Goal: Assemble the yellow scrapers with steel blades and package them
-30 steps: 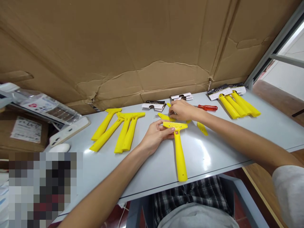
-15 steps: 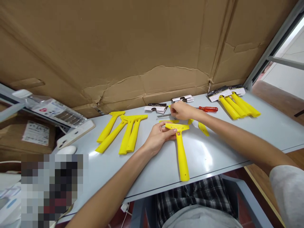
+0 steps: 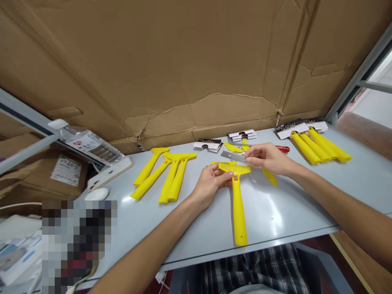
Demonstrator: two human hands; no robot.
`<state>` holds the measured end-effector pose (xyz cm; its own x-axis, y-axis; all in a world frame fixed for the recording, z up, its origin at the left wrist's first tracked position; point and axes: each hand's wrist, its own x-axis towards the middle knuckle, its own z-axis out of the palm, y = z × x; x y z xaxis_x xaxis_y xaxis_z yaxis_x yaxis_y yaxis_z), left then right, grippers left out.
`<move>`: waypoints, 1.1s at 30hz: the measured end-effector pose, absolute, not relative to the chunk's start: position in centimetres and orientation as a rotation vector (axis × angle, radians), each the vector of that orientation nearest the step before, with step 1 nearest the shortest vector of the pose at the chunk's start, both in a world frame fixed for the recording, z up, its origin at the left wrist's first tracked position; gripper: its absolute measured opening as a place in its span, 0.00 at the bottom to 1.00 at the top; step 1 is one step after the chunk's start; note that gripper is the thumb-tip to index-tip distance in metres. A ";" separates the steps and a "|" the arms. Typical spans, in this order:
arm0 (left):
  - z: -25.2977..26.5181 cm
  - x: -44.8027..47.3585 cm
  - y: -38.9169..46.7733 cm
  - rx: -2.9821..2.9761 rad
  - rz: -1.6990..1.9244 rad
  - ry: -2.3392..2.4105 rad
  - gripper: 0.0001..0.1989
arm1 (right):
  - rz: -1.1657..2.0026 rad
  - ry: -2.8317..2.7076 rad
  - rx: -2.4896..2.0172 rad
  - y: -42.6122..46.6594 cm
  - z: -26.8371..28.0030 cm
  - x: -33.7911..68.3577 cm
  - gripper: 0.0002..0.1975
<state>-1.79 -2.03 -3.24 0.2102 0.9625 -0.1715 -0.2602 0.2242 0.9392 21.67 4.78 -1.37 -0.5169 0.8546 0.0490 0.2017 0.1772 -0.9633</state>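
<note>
My left hand (image 3: 213, 183) pinches the head of a yellow scraper handle (image 3: 239, 208), whose grip points toward me over the grey table. My right hand (image 3: 267, 158) holds a thin metal blade (image 3: 234, 157) by its right end, just above and behind the scraper head. The blade and the head are apart or barely overlapping; I cannot tell which. A yellow cover piece (image 3: 270, 177) lies right of the scraper, below my right hand. Behind the blade lies another yellow cover piece (image 3: 232, 147). A screwdriver with a red handle (image 3: 282, 149) is partly hidden by my right hand.
Several yellow scraper handles (image 3: 174, 173) lie to the left. More scrapers with black-and-white cards (image 3: 318, 145) lie at the right. Folded cards (image 3: 207, 145) rest near the upright cardboard (image 3: 196, 61). A plastic bottle (image 3: 88, 141), a power strip (image 3: 110, 173) and a white mouse (image 3: 97, 194) are at the left.
My right hand has lifted the blade off the table and brought it toward me, close to the scraper head. My left hand keeps its grip. The whole view has shifted slightly.
</note>
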 end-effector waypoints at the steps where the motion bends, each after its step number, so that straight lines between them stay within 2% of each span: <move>1: -3.3 -1.8 -2.1 0.946 1.052 0.964 0.26 | 1.373 -1.837 -1.001 4.7 -1.4 21.7 0.22; 9: -3.0 -1.6 -2.6 0.994 1.057 1.033 0.22 | 1.435 -1.832 -0.990 5.2 -1.9 22.1 0.20; 24: -3.2 -1.6 -2.6 1.010 1.048 1.019 0.21 | 1.335 -1.890 -1.006 4.4 -1.8 21.6 0.15; 33: -2.8 -1.5 -2.7 1.027 1.038 1.020 0.25 | 1.298 -1.965 -0.993 4.6 -2.0 21.6 0.15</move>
<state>-1.51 -2.71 -2.82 0.1934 0.9689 -0.1542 -0.1708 0.1880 0.9672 21.63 4.60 -1.99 -0.5566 0.8284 0.0631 0.2670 0.2503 -0.9306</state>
